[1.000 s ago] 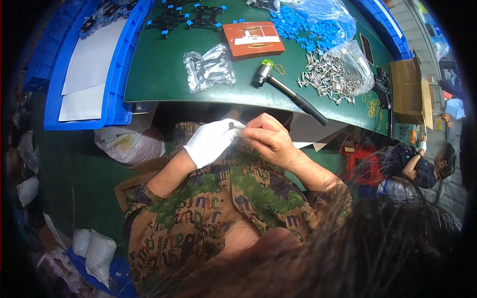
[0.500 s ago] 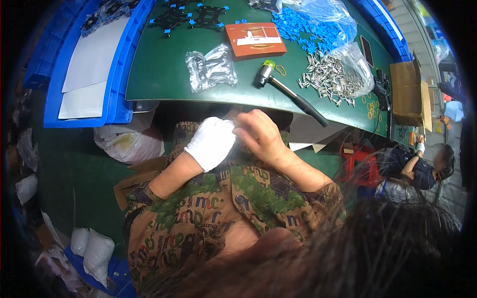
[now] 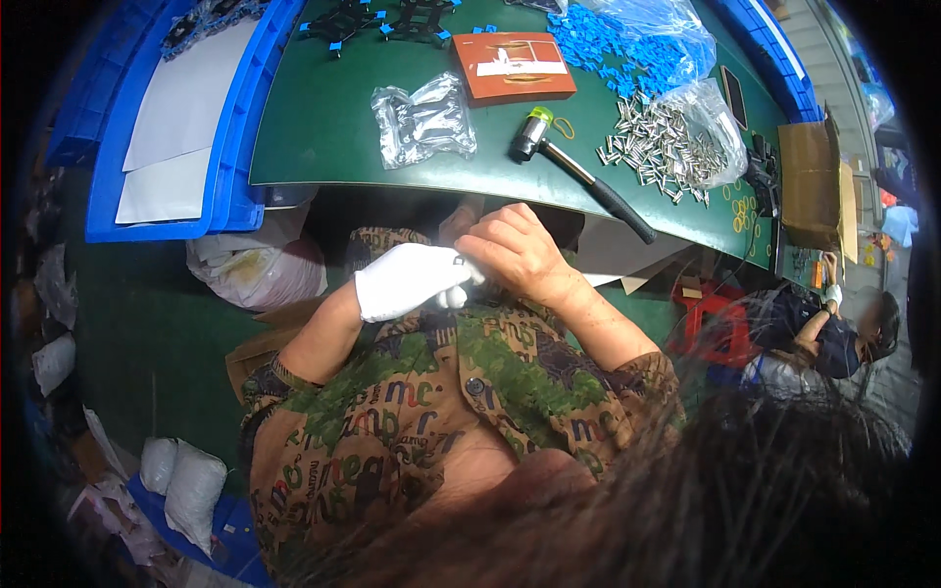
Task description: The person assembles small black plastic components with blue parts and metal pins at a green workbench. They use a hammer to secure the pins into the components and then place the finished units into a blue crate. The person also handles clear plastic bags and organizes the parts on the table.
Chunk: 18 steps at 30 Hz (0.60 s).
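My left hand [image 3: 407,281], in a white glove, meets my bare right hand [image 3: 518,253] in front of my body, just off the table's near edge. Both hands are closed, with fingers bent and pressed together. A tiny dark spot shows at the gloved fingertips; whatever the hands hold is too small or too hidden to name. Closest on the table lie a clear plastic bag with a dark part inside [image 3: 423,122] and a mallet [image 3: 583,176] with a black handle and a yellow-green head end.
On the green table [image 3: 323,147] are a red-brown box [image 3: 515,90], small blue pieces [image 3: 613,49], metal pins [image 3: 657,147], rubber bands [image 3: 745,220] and black frames with blue tips [image 3: 338,24]. A blue tray [image 3: 240,147] stands left. At right, another person [image 3: 823,328] sits beyond a red stool [image 3: 720,323].
My gloved left hand has turned and its fingers now curl beside the right hand. My right hand has shifted slightly right. The table has moved a little up and right in view.
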Motion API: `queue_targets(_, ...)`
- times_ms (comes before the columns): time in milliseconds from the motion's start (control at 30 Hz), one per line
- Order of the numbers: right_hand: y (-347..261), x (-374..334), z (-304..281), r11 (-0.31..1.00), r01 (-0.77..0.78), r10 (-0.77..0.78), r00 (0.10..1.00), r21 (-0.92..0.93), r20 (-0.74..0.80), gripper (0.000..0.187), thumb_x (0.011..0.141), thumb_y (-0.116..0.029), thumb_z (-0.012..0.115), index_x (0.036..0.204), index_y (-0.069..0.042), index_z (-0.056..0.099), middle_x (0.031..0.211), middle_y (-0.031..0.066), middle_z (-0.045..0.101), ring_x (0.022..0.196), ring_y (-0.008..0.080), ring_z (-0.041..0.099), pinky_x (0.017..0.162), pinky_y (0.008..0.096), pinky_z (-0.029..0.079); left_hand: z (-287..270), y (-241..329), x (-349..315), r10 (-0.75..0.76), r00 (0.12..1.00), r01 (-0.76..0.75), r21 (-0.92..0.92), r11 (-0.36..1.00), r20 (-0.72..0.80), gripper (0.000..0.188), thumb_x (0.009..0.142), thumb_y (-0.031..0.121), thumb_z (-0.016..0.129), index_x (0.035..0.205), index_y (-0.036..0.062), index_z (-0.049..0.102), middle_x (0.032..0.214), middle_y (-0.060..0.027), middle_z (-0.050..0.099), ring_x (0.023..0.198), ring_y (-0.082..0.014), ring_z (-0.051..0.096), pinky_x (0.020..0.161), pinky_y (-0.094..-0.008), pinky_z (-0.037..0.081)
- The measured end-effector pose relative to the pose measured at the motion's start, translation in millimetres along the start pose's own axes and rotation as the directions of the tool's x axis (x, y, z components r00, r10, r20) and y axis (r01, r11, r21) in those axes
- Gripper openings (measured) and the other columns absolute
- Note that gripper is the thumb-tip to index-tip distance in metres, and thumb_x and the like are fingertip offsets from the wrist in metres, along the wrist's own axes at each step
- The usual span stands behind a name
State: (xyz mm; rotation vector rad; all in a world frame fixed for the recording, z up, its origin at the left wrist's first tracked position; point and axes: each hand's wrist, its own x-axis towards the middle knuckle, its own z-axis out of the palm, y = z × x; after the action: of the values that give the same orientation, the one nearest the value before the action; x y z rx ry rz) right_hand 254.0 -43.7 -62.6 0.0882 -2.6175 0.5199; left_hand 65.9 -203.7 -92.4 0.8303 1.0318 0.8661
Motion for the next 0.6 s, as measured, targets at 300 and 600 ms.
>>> queue_targets(300,-5.8,-12.1,26.4,0.995,-0.094,0.099,0.987,0.045,-0.126,0.028,0.078,-0.005,0.077,0.106,-0.007,0.069,0.096,0.0038,0.064,0.088,0.0247,0.062,0.077,0.0391,0.048,18.0,-7.1,-3.4,0.027,0.991,-0.024,0.026,0.999,-0.134,0.028,0.11,0.024,0.052,0.117,0.0034,0.07,0.087,-0.006,0.075,0.073,-0.0137,0.069,0.069,-0.0288,0.055)
queue_targets(600,-10.0,-15.0,7.5,0.994,-0.096,0.102,0.986,0.05,-0.13,0.038,0.082,-0.007,0.079,0.117,-0.007,0.065,0.094,0.0062,0.064,0.087,0.0275,0.063,0.077,0.0401,0.049,23.4,3.6,-3.3,0.248,0.957,-0.174,0.383,0.907,-0.151,0.025,0.105,0.018,0.051,0.111,0.0069,0.073,0.08,-0.0047,0.072,0.066,-0.0163,0.07,0.065,-0.03,0.056)
